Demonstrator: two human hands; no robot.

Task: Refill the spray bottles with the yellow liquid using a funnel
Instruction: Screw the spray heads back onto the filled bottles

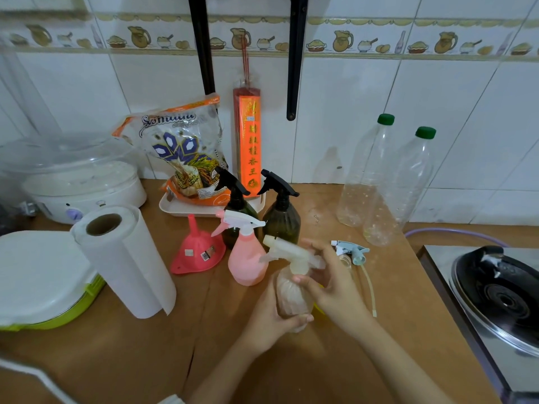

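The funnel point(197, 252) is pink-red, and the spray bottle point(247, 259) at its 3 o'clock is pale pink with a white trigger. Two spray bottles point(281, 220) behind are dark olive with black heads. The clear bottles point(367, 173) have green caps. The incense pack point(248, 144) is orange-red with yellow characters.

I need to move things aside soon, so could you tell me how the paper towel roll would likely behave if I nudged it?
The paper towel roll stands on end, tall and hollow-cored, so it probably weighs little and may tip. Once down, it would likely roll. Its loose outer sheet looks floppy and might unwind.
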